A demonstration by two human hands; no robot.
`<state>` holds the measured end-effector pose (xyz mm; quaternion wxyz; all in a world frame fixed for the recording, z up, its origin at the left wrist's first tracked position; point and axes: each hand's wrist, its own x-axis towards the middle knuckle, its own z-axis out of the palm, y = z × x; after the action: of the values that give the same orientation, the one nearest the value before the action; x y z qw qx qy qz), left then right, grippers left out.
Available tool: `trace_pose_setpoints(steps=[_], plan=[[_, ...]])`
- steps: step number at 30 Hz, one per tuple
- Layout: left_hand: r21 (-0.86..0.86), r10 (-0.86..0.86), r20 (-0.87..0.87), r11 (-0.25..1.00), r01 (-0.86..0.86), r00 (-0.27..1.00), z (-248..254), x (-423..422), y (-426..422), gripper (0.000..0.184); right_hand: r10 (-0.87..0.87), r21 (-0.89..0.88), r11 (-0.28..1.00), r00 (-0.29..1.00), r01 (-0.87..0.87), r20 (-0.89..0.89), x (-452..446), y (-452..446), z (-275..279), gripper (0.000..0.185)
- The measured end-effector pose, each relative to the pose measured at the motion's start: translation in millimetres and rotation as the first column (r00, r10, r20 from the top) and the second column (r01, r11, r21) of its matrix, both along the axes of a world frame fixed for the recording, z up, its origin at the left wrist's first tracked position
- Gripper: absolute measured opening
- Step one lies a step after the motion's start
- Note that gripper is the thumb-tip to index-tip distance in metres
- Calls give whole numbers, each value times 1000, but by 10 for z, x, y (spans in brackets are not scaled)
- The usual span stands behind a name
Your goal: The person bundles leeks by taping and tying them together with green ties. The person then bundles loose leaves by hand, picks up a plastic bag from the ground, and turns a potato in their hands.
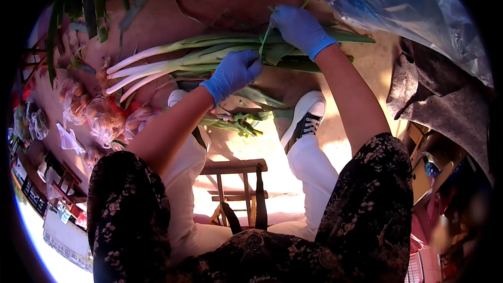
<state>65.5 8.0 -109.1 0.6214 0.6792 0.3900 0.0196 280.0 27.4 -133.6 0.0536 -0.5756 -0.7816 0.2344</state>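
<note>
A bunch of long green onions [173, 67] lies sideways above the ground, white root ends to the left and green leaves to the right. Around its leafy part passes a thin green strip [265, 35]; whether it is a leaf or a string I cannot tell. My left hand [237, 73], in a blue glove, is closed at the strip's lower end, against the near side of the bunch. Higher and to the right, my right hand [297, 27], also blue-gloved, is closed on the strip's upper end. Its fingertips are partly hidden.
Loose onion leaves [236, 123] lie between my shoes [306, 120]. Clear plastic sheeting [403, 5] and a dark grey cloth [440, 89] are at the right. Several plastic-wrapped bundles [102, 118] sit at the left. More green stalks [99, 5] lie at the upper left, and a wooden stool [233, 167] stands below.
</note>
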Motion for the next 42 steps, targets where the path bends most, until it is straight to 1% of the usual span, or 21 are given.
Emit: trace_pose_setpoints(steps=[4, 5, 8, 10, 11, 12, 13, 14, 16, 18, 20, 22, 24, 25, 28, 31, 32, 34, 36, 38, 42], plan=[[332, -289, -91, 893, 303, 953, -295, -358, -326, 14, 64, -2, 998, 963, -65, 262, 1, -85, -336, 12], [291, -330, -189, 881, 374, 925, -255, -347, -298, 13, 38, 25, 999, 948, -48, 317, -53, -132, -362, 13], [384, -273, -195, 863, 329, 942, -190, -262, -242, 12, -361, 22, 933, 926, 361, 112, -103, -259, -499, 15], [430, -102, 160, 903, 24, 982, -285, -179, -167, 11, -555, -303, 817, 811, 490, -186, -37, -184, -232, 16], [351, 25, 332, 924, -148, 943, -282, -85, -128, 9, -659, -471, 731, 692, 494, -297, -11, -175, -129, 16], [240, 163, 481, 921, -308, 861, -262, -23, -105, 8, -793, -653, 608, 394, 453, -465, -53, -186, -131, 15], [-383, 420, 412, 885, -265, 809, -252, -16, -73, 12, -853, -799, 503, 39, 329, -521, -146, -164, -137, 15], [-400, 482, 365, 854, -334, 797, -293, 39, -46, 13, -829, -887, 437, -317, 147, -461, -195, -136, -155, 14], [-422, 602, 264, 775, -471, 754, -386, 178, -14, 14, -813, -891, 451, -439, -58, -383, -212, -98, -300, 15], [-172, 483, 193, 873, -455, 854, -261, 238, -27, 20, -800, -848, 457, -541, -270, -259, -224, -52, -500, 22], [51, 381, 114, 920, -389, 917, -207, 229, -110, 24, -905, -936, 351, -262, -14, -335, -283, -7, -541, 19], [-75, 371, 114, 928, -365, 922, -350, 182, -195, 25, -945, -892, 305, -14, 334, -328, -415, 84, -428, 16], [-255, 458, 121, 872, -418, 881, -229, 175, -102, 25, -936, -898, 299, -84, 322, -342, -376, 50, -508, 18], [-417, 515, -61, 765, -491, 855, -191, 169, -17, 27, -930, -900, 300, -112, 316, -349, -328, 45, -552, 20], [-532, 598, 134, 716, -452, 790, -321, 205, 42, 26, -778, -757, 608, -12, 240, -628, -209, -107, -192, 24], [108, 238, 85, 963, -247, 968, -517, 299, 46, 21, -573, -593, 805, 256, 0, -778, -270, -232, 222, 25], [294, 129, 20, 947, -129, 991, -474, 332, 55, 22, -368, -391, 919, 485, 58, -793, -287, -229, 287, 23], [347, 247, 9, 908, -235, 969, -369, 360, 63, 16, 57, 88, 996, 846, -11, -530, -325, -142, 371, 22], [281, 308, -77, 919, -276, 948, -313, 342, 89, 13, -263, -236, 963, 672, 134, -692, -309, -89, 376, 23], [302, 369, 91, 875, -378, 925, -486, 286, 24, 15, -535, -535, 827, 539, 174, -650, -210, -24, 307, 33], [178, 403, 141, 888, -423, 904, -484, 258, 20, 25, -99, -102, 994, 775, 45, -624, -350, -219, -44, 47]])
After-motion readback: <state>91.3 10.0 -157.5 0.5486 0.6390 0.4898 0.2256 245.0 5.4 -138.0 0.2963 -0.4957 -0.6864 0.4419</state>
